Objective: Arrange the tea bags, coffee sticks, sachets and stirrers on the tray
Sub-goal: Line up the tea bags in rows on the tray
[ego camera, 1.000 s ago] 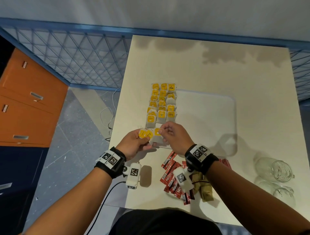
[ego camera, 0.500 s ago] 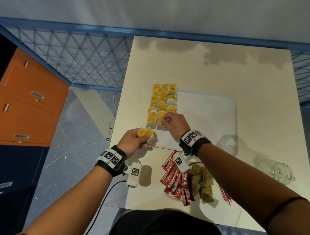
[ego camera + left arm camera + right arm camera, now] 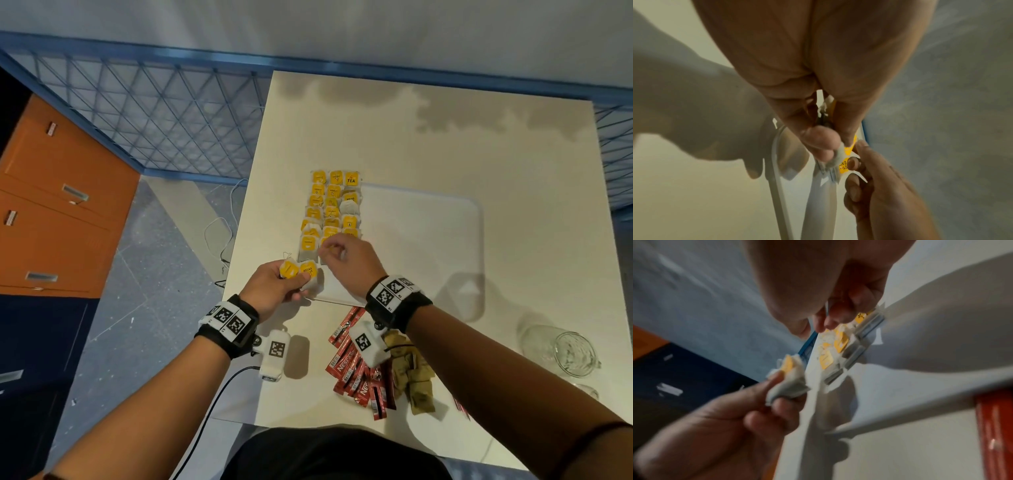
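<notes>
A white tray (image 3: 421, 240) lies on the table, with yellow-tagged tea bags (image 3: 332, 205) set in three columns along its left side. At the tray's near-left corner my left hand (image 3: 281, 282) grips two more tea bags (image 3: 299, 270), also seen in the left wrist view (image 3: 844, 162). My right hand (image 3: 334, 253) hovers over the near end of the middle column, its curled fingers pinching a yellow-tagged tea bag (image 3: 330, 251). In the blurred right wrist view the fingertips (image 3: 824, 324) are low over the rows of tea bags (image 3: 830, 356).
Red coffee sticks (image 3: 352, 370) and brown sachets (image 3: 414, 373) are piled near the table's front edge, under my right wrist. A glass jar (image 3: 572, 353) lies on its side at the right. The table's left edge is beside my left hand, with floor and an orange cabinet (image 3: 51, 205) beyond.
My right hand drew a tea bag from the bunch in my left hand and carried it forward to the near end of the middle column. The left hand stayed put with two bags.
</notes>
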A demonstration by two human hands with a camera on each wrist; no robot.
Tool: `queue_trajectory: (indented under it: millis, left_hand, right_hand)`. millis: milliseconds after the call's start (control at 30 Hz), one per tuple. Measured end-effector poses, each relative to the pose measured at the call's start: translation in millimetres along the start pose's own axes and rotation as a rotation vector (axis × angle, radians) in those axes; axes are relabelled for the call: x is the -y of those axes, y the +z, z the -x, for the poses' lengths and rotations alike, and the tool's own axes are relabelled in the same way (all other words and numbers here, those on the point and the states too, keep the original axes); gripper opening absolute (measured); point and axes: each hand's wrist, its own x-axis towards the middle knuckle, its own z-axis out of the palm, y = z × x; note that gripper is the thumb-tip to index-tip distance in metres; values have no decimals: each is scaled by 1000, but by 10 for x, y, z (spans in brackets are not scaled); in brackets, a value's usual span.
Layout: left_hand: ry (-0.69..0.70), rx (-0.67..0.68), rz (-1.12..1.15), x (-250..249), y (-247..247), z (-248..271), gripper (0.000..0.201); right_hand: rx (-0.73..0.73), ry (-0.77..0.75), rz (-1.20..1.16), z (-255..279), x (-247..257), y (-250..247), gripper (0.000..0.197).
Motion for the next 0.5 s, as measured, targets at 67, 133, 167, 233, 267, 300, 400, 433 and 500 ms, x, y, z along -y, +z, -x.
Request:
queue_trajectory:
  millis: [67, 133, 167, 233, 267, 300, 400, 433, 500]
  left_hand:
    - [20, -4, -12, -26, 26, 1, 13]
    - [31, -12, -18, -19, 25, -28, 11]
    - [35, -18, -17, -15, 28, -39, 8]
    - [22, -26, 1, 6, 34, -69, 15]
    - [15, -25, 15, 20, 32, -83, 19]
    - [12, -17, 30, 27, 38, -91, 22]
    - [-3, 9, 45, 60, 47, -120, 27]
    - [-3, 6, 45, 70, 54, -130, 28]
    - [-3, -3, 51, 73, 66, -137, 27]
  right_hand:
    - [135, 74, -187, 108, 44, 19, 15]
    - [263, 129, -318, 201, 64, 17, 17]
    - [291, 133, -348, 231, 44, 23, 17]
    - [292, 123, -369, 273, -16, 43, 9]
    - [278, 124, -375, 286, -53, 54, 5]
    - [258, 127, -373, 299, -80, 63, 3]
    - [192, 130, -342, 322, -158, 67, 2]
    - [179, 135, -326, 331, -175, 53, 4]
    - [164, 132, -287, 344, -211, 25, 13]
